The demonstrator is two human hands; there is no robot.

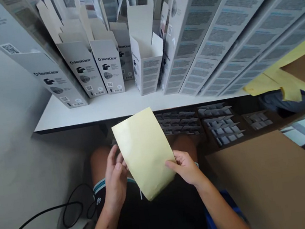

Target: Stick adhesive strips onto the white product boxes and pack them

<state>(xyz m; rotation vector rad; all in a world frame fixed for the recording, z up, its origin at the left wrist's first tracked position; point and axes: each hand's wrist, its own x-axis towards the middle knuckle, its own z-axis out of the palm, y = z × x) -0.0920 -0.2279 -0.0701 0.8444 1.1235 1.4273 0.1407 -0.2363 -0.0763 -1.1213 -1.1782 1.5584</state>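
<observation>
A pale yellow sheet (148, 153) is held tilted above my lap, slightly curved, with its upper corner near the shelf's front edge. My right hand (184, 165) pinches its right edge, the thumb on top and the fingers curled beneath. At the sheet's left edge is my left hand (116, 177), its fingers apart and partly bent, some fingertips hidden behind the sheet. Whether they touch it I cannot tell.
Several open-topped boxes (109, 67) stand on the white shelf (105, 108). Tall stacked boxes (188, 44) lean at the right. Below are cartons with packed items (223, 130), a brown cardboard flap (267, 177), and a black cable (41, 212) at left.
</observation>
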